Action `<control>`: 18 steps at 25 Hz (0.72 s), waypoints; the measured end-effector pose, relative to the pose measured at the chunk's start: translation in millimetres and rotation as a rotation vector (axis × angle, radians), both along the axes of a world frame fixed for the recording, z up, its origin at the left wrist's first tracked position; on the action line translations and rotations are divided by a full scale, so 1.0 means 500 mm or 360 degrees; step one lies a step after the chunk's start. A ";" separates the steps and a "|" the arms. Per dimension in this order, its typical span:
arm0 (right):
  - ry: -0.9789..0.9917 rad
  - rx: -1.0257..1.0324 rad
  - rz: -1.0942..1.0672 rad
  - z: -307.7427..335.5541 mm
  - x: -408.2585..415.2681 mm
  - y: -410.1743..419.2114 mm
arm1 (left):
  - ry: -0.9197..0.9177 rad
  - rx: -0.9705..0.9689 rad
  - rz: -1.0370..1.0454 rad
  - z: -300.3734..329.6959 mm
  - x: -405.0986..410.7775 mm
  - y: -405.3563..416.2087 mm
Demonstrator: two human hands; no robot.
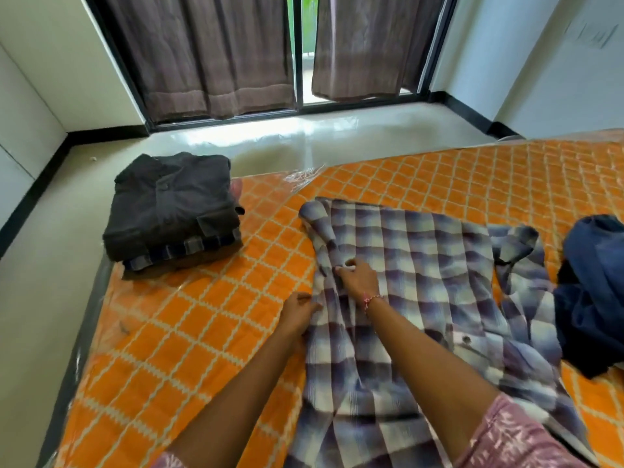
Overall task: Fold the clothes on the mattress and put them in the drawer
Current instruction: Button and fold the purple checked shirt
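Note:
A blue, purple and white checked shirt (422, 271) lies spread on the orange patterned mattress (189, 339). My left hand (299, 312) pinches the shirt's left edge near the mattress surface. My right hand (359, 276) grips a fold of the shirt's fabric a little farther in, with a red thread band on its wrist. A stack of folded clothes (174, 211), dark grey shirt on top, sits at the mattress's far left corner. A crumpled dark blue garment (591, 295) lies at the right edge of the view. No drawer is in view.
The mattress lies on a glossy pale floor (304, 140), wrapped in clear plastic at its edges. Brown curtains (209, 52) hang over a dark-framed window at the back. White walls stand left and right.

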State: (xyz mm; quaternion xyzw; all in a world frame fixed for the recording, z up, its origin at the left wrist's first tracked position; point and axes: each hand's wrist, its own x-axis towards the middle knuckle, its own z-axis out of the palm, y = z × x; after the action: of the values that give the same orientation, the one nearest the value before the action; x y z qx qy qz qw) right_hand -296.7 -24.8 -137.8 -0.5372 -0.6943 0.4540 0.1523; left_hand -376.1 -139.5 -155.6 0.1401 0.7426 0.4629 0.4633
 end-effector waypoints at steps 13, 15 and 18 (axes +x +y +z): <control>0.0964 -0.0351 -0.0465 -0.042 -0.181 0.285 | -0.0238 0.0270 0.0325 -0.039 -0.134 0.267; 0.1234 -0.0961 -0.0753 -0.064 -0.115 0.321 | -0.0407 0.0192 0.0292 -0.011 -0.147 0.301; 0.0823 -0.1210 -0.0513 -0.069 -0.074 0.331 | -0.0399 0.0034 0.0122 0.006 -0.162 0.349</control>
State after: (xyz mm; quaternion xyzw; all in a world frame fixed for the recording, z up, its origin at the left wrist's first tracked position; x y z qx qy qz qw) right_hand -333.5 140.9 -172.2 -0.5252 -0.3266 0.7647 0.1810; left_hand -457.1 35.0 -152.6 0.0575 0.6786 0.5022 0.5330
